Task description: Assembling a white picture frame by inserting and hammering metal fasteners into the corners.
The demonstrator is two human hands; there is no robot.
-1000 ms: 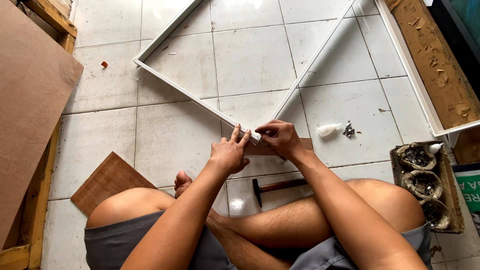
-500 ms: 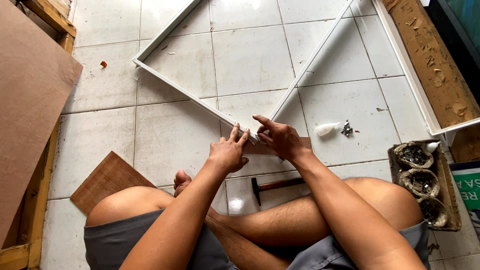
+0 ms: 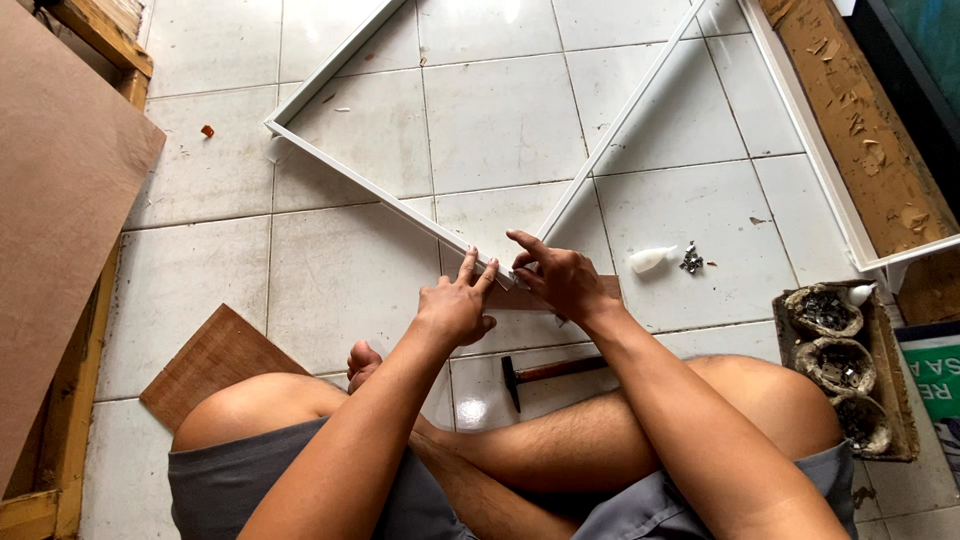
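Observation:
A white frame (image 3: 370, 190) of thin strips lies on the tiled floor, its near corner meeting just in front of me. My left hand (image 3: 455, 308) rests flat on that corner with fingers spread, pressing the left strip. My right hand (image 3: 555, 278) sits on the right strip (image 3: 620, 125) at the same corner, index finger stretched toward the joint. A small brown board (image 3: 600, 292) lies under the corner, mostly hidden by my hands. I sit cross-legged with bare knees on either side.
A hammer (image 3: 545, 372) lies on the floor between my legs. A white glue bottle (image 3: 650, 260) and a small pile of metal clips (image 3: 691, 260) lie right of the hands. A tray of fasteners (image 3: 845, 365), a brown wood piece (image 3: 210, 365), a large board (image 3: 60, 230).
My right hand has shifted slightly on the corner and stretched its index finger out along the joint. The left hand stays pressed in place.

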